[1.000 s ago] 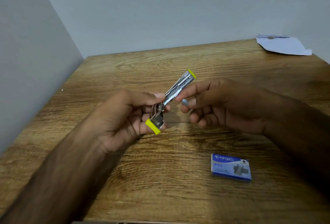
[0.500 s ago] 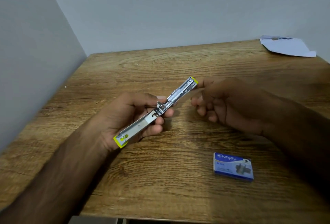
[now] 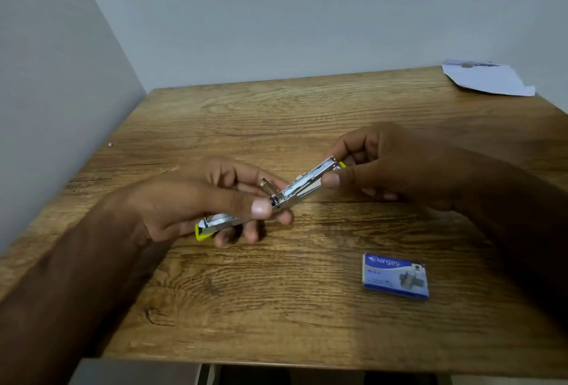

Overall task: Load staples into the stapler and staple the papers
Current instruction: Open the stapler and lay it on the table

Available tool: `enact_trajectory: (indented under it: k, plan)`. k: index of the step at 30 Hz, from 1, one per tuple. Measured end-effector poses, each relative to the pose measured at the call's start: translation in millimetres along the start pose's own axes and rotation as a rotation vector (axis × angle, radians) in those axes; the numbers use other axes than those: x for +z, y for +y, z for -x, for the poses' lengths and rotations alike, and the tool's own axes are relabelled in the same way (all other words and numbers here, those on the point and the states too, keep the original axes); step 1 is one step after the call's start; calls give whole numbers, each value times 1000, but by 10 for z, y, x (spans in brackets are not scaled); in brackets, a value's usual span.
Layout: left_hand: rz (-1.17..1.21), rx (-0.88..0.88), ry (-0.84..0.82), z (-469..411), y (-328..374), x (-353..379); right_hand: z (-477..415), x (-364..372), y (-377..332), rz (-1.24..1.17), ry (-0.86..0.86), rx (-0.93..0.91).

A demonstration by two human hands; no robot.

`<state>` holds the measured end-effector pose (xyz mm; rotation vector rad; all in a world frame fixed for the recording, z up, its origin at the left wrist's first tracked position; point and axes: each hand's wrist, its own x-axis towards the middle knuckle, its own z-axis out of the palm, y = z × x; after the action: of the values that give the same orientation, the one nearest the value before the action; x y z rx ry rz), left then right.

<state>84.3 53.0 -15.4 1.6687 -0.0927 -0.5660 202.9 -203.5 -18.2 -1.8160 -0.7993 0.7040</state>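
Note:
A small silver stapler [image 3: 302,183] with yellow ends is swung wide open above the wooden table [image 3: 276,114]. My left hand [image 3: 203,203] grips its lower half near the hinge, and the yellow tip sticks out under my palm. My right hand [image 3: 378,163] pinches the far end of the upper half between thumb and fingers. A blue box of staples [image 3: 396,280] lies flat on the table at the front right, apart from both hands. White papers [image 3: 488,79] lie at the table's far right corner.
Grey walls stand close along the left side and the back of the table. A tiny speck [image 3: 110,144] lies near the left edge. The table's front edge runs just below my forearms.
My right hand has taken hold of the stapler's far end, which it only neared before. The stapler has tilted flatter, and my left hand has shifted along it toward the hinge.

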Motion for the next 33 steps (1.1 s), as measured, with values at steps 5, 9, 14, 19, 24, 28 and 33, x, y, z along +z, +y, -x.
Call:
enact_trajectory:
  k: [5, 9, 14, 19, 24, 28, 33]
  plan:
    - [-397, 74, 216, 25, 20, 134, -20, 10, 6, 134, -36, -90]
    - [-542, 123, 298, 60, 39, 185, 11, 16, 11, 331, -40, -171]
    - [-652, 160, 370, 83, 26, 217, 53, 38, 18, 536, -26, -174]
    - [-730, 188, 403, 67, -1, 249, 68, 73, 15, 595, -10, -176]
    - [-663, 280, 388, 63, -68, 225, 186, 8, -63, 499, -57, -91]
    - [-645, 324, 355, 18, -192, 91, 430, -142, -17, 269, -28, -10]
    - [-675, 356, 361, -42, -369, -83, 941, -254, 134, 234, 242, -42]
